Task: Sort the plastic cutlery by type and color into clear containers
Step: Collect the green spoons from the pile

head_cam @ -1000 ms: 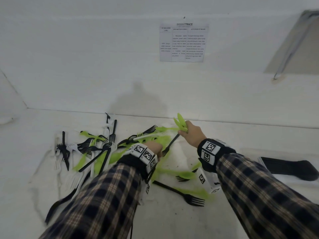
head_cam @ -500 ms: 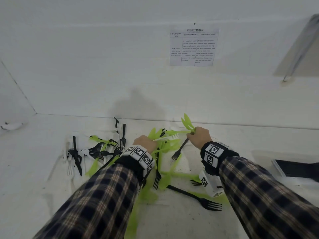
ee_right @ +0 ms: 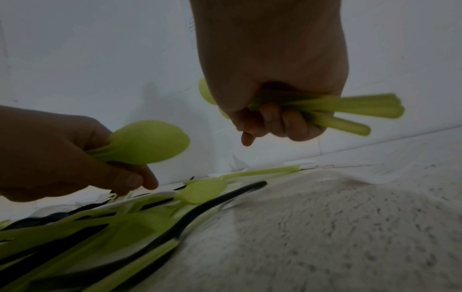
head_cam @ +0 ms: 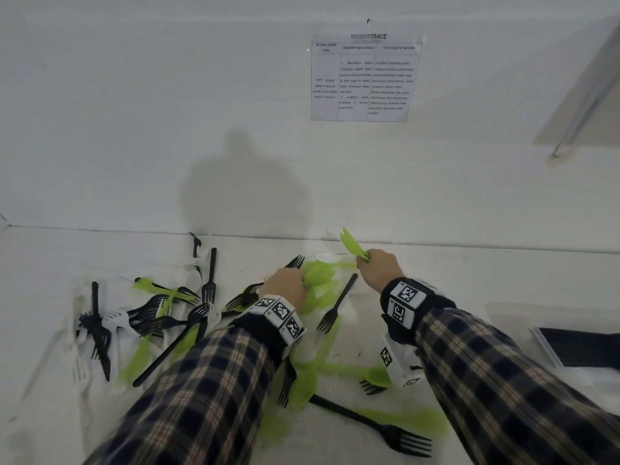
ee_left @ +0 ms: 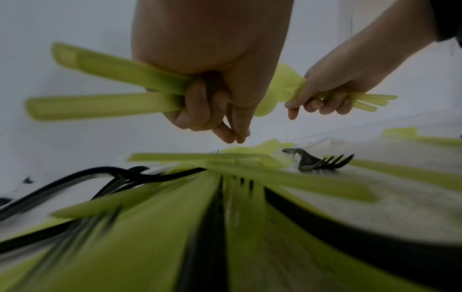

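My left hand (head_cam: 288, 282) hovers just over the mixed pile and grips green spoons (head_cam: 317, 273). In the left wrist view, my left hand (ee_left: 215, 110) has its fingers curled round the spoons' handles (ee_left: 105, 104). My right hand (head_cam: 377, 267) is further right, near the wall, and grips a bundle of green spoons (head_cam: 350, 245) with the bowls pointing up and left. In the right wrist view, my right hand (ee_right: 270, 118) has the bundle's handles (ee_right: 350, 110) sticking out to the right. The pile of black forks (head_cam: 188, 317), white forks and green cutlery covers the white table to the left and below.
A clear container (head_cam: 550, 350) holding black cutlery (head_cam: 587, 347) stands at the right edge. A black fork (head_cam: 335, 303) lies between my hands, another (head_cam: 379, 427) near the front. The white wall is close behind, with a printed sheet (head_cam: 364, 78) on it.
My left hand has come up off the pile with green spoons in its grip. My right hand keeps its green bundle in much the same place.
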Motion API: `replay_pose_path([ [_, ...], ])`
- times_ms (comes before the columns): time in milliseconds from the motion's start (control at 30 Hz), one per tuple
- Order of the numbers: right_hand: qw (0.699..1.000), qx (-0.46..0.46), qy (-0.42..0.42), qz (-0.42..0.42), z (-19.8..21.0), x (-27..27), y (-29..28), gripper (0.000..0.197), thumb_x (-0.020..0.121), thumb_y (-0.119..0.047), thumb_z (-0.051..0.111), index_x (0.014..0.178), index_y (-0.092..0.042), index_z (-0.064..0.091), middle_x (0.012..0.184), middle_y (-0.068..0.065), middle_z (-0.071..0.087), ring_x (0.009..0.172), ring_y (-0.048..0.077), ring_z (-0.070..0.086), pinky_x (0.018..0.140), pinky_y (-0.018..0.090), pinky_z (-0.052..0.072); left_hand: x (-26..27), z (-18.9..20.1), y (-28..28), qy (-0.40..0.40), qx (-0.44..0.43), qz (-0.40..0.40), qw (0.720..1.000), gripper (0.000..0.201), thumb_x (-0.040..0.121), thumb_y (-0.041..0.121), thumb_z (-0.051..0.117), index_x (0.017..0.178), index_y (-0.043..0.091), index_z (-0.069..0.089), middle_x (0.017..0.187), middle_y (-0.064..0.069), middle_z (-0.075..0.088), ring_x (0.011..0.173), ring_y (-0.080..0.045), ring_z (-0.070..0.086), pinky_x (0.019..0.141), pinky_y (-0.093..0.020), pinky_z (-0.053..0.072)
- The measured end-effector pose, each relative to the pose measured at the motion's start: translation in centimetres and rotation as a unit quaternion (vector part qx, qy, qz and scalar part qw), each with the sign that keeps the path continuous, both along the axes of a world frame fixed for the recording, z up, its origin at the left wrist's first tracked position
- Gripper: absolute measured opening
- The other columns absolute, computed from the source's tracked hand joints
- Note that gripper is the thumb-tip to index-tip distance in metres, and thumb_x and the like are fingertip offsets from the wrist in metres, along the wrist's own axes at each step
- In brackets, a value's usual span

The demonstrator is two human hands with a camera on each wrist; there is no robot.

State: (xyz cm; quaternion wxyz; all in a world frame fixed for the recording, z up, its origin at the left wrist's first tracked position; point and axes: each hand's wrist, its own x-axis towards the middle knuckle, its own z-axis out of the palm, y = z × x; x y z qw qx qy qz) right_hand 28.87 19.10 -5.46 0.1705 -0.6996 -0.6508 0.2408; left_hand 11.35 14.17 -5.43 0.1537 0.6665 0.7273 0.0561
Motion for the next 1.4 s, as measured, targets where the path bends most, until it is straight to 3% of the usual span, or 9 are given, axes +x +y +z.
replay_pose_path([
  [200,0.999,-0.01,0.031,0.026,-0.4,0.2,2.5,0.03,0.096,-0.022,0.045,0.108,-0.003,0.064,0.109,0.018,0.064,0.106,0.033,0.057,0.087,0.036,0.044,0.7,-1.0,2.3,0.073,-0.024,-0.03,0.997,0.037,0.095,0.008,0.038,0.124,0.016,0.059,0.129,-0.005,0.052,0.117,-0.025,0.055,0.091,-0.036,0.046],
  [367,0.995,-0.007,-0.041,0.089,-0.9,-0.7,3.0,0.027,0.097,-0.016,0.043,0.108,-0.002,0.063,0.116,0.018,0.061,0.111,0.033,0.054,0.089,0.035,0.041,0.4,-1.0,2.9,0.102,-0.036,-0.066,0.992,0.036,0.095,0.008,0.038,0.126,0.014,0.056,0.128,-0.008,0.05,0.117,-0.028,0.055,0.091,-0.038,0.048],
  [533,0.98,-0.041,-0.087,0.173,-1.6,-2.0,3.1,0.027,0.093,-0.005,0.04,0.108,-0.002,0.062,0.118,0.018,0.06,0.109,0.032,0.056,0.087,0.032,0.041,0.3,-1.0,3.0,0.096,-0.047,-0.096,0.99,0.05,0.097,0.008,0.032,0.14,0.032,0.039,0.132,-0.007,0.047,0.121,-0.027,0.05,0.092,-0.039,0.046],
  [800,0.978,-0.065,-0.116,0.159,-1.3,-1.6,2.8,0.008,0.088,-0.018,0.053,0.091,-0.013,0.058,0.103,0.011,0.061,0.093,0.024,0.055,0.073,0.029,0.041,0.7,-0.8,2.4,0.143,-0.011,-0.09,0.986,0.038,0.094,0.003,0.039,0.128,0.015,0.052,0.125,-0.006,0.046,0.108,-0.026,0.057,0.076,-0.031,0.043],
  [1000,0.99,-0.093,-0.015,0.103,-1.3,-1.0,2.2,0.031,0.085,-0.024,0.063,0.063,-0.014,0.044,0.07,0.001,0.049,0.076,0.019,0.049,0.053,0.024,0.033,0.0,-0.9,2.1,0.072,0.037,-0.081,0.993,0.031,0.095,0.006,0.041,0.123,0.015,0.052,0.125,-0.005,0.045,0.105,-0.027,0.057,0.073,-0.032,0.04],
  [1133,0.988,-0.129,0.038,0.078,-0.3,-0.7,1.5,0.021,0.087,-0.024,0.061,0.078,-0.007,0.054,0.064,0.0,0.045,0.056,0.012,0.042,0.048,0.021,0.03,-0.2,0.1,1.8,0.002,0.096,-0.032,0.995,0.027,0.1,0.017,0.036,0.126,0.012,0.043,0.128,-0.005,0.048,0.111,-0.028,0.053,0.075,-0.034,0.037],
  [1233,0.985,-0.149,0.024,0.085,0.2,-0.6,1.1,0.016,0.088,-0.021,0.058,0.097,-0.007,0.059,0.081,0.005,0.053,0.073,0.019,0.05,0.055,0.023,0.034,-0.4,0.8,1.5,-0.048,0.155,0.009,0.987,0.031,0.101,0.025,0.035,0.127,0.012,0.041,0.123,-0.008,0.053,0.11,-0.028,0.052,0.079,-0.037,0.042],
  [1333,0.985,-0.155,0.025,0.068,0.2,-0.7,1.0,0.009,0.088,-0.012,0.054,0.09,-0.005,0.059,0.092,0.01,0.053,0.087,0.022,0.049,0.065,0.024,0.036,-0.4,1.3,1.3,-0.101,0.204,0.044,0.973,0.032,0.099,0.03,0.04,0.124,0.011,0.044,0.116,-0.009,0.057,0.106,-0.027,0.053,0.074,-0.037,0.043],
  [1400,0.985,-0.154,0.043,0.063,0.2,-0.8,0.8,0.018,0.091,-0.009,0.047,0.073,-0.011,0.051,0.083,0.007,0.053,0.076,0.019,0.049,0.06,0.023,0.036,-0.5,1.5,1.3,-0.145,0.221,0.062,0.962,0.033,0.098,0.029,0.045,0.124,0.009,0.045,0.115,-0.011,0.058,0.106,-0.028,0.053,0.075,-0.036,0.042],
])
